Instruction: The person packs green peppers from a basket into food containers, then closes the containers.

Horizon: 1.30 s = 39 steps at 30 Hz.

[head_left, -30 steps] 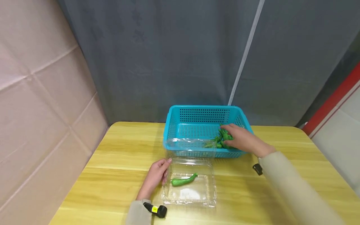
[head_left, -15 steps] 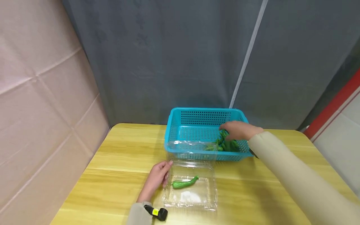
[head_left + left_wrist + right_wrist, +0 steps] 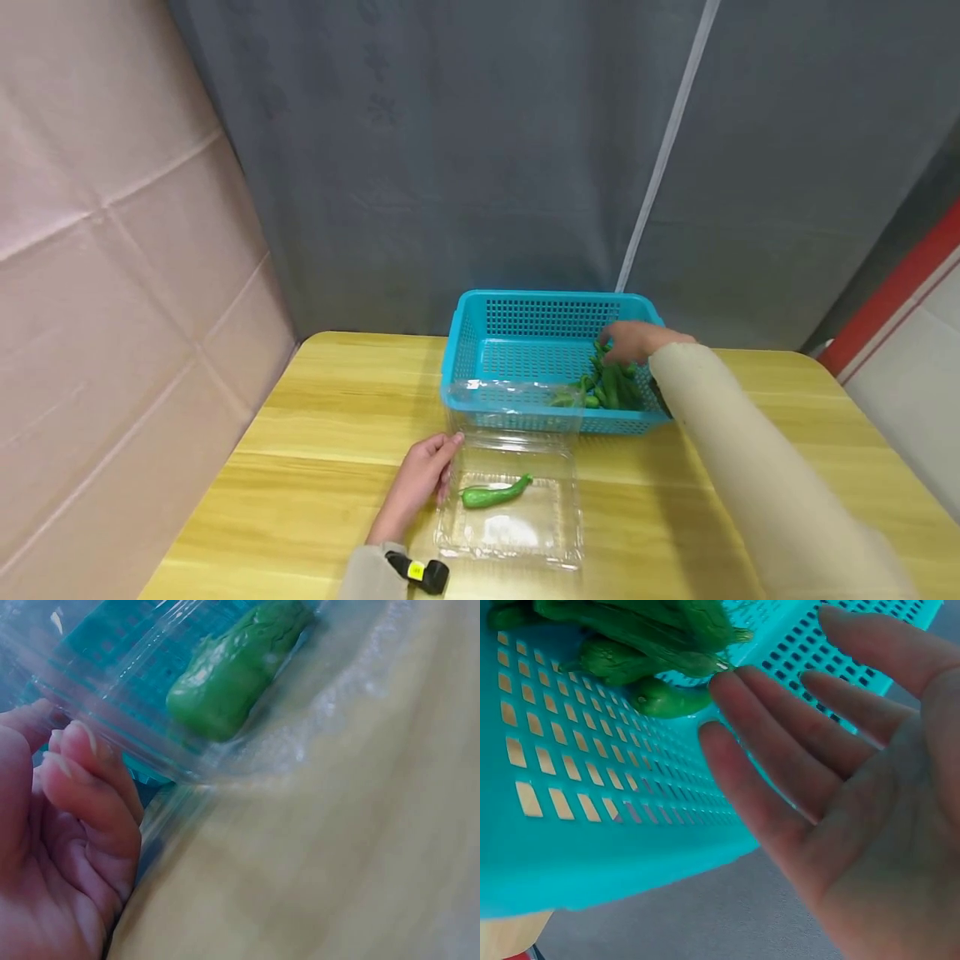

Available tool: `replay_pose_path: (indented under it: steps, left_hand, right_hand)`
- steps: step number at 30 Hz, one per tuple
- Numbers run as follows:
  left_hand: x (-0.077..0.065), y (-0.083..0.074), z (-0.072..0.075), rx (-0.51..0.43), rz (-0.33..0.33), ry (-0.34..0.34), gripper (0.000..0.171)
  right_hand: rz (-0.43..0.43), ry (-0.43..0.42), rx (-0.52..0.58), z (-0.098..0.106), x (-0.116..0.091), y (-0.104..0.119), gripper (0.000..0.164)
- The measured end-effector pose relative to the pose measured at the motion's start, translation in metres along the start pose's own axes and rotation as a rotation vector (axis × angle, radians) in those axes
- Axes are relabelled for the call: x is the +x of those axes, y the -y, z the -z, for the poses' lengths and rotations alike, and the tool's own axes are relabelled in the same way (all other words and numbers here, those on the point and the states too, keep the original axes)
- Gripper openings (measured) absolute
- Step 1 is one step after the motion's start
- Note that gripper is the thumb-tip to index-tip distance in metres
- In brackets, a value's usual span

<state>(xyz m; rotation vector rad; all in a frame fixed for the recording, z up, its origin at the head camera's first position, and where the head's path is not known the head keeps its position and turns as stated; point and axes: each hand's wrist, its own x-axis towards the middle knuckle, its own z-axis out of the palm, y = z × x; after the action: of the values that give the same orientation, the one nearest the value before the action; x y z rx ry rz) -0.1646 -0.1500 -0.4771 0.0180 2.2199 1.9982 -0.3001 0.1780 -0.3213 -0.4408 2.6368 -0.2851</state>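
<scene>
A clear plastic clamshell container lies unfolded on the table, its lid leaning over the front rim of a blue basket. One green pepper lies in the container's base. At the hinge's left end, my left hand pinches the container's edge; the left wrist view shows its curled fingers beside the plastic. My right hand is inside the basket's right part, above a heap of green peppers. In the right wrist view its fingers are spread, fingertips close to the peppers, holding nothing; contact is unclear.
The wooden table extends to both sides of the basket and container. A grey curtain hangs behind the table's far edge. A pale padded wall stands at the left.
My right hand has shifted slightly within the basket, over the peppers, and its forearm has swung inward. The left hand keeps its hold on the container. The view has tilted slightly.
</scene>
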Motion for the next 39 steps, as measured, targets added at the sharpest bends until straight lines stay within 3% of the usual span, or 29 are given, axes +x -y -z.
replay_pose_path:
  steps: [11, 20, 29, 39]
  left_hand:
    - [0.001, 0.003, 0.0, -0.017, 0.008, -0.012, 0.049]
    - [0.002, 0.005, 0.002, -0.033, 0.001, -0.004, 0.049]
    - [0.002, 0.006, 0.0, -0.037, 0.0, 0.013, 0.048]
    - [0.003, 0.006, 0.001, -0.033, 0.001, 0.008, 0.048]
  right_hand:
    - [-0.144, -0.007, 0.023, -0.01, -0.002, -0.001, 0.051]
    - [-0.083, -0.001, -0.018, -0.016, 0.007, 0.004, 0.041]
    - [-0.107, 0.061, 0.012, -0.017, 0.004, 0.011, 0.037]
    - [-0.104, 0.047, -0.028, -0.014, 0.003, 0.014, 0.021]
